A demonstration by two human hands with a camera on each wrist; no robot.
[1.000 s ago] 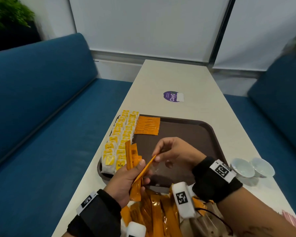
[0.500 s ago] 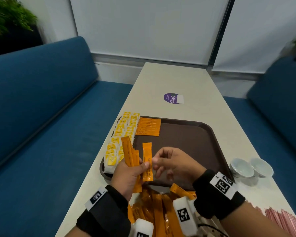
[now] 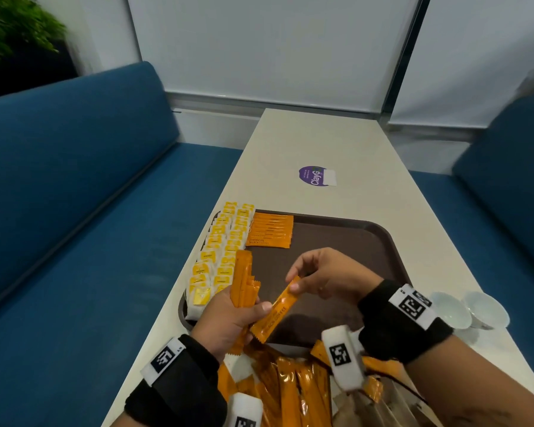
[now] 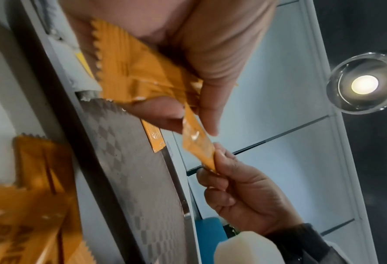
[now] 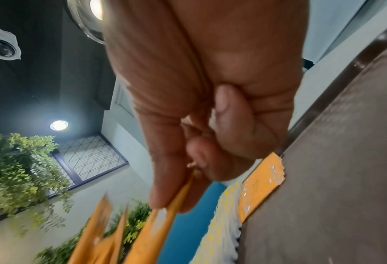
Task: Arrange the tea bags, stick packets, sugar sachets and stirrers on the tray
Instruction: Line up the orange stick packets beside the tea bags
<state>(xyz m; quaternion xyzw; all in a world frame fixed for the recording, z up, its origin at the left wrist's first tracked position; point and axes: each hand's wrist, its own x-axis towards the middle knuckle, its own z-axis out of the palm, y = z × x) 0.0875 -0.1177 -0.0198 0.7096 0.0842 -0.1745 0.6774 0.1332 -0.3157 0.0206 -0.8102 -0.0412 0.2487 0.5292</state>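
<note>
The room is evenly lit from round ceiling lamps (image 4: 364,87), which flare in both wrist views. Soft shadow falls on the tray (image 3: 336,241) under the hands. Wrist views are blurred; the head view bends and smears at its edges

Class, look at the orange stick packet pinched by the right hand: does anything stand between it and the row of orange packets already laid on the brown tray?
Nothing visible does. The orange stick packet hangs over bare brown tray, which runs clear to the laid row of orange packets.
</note>
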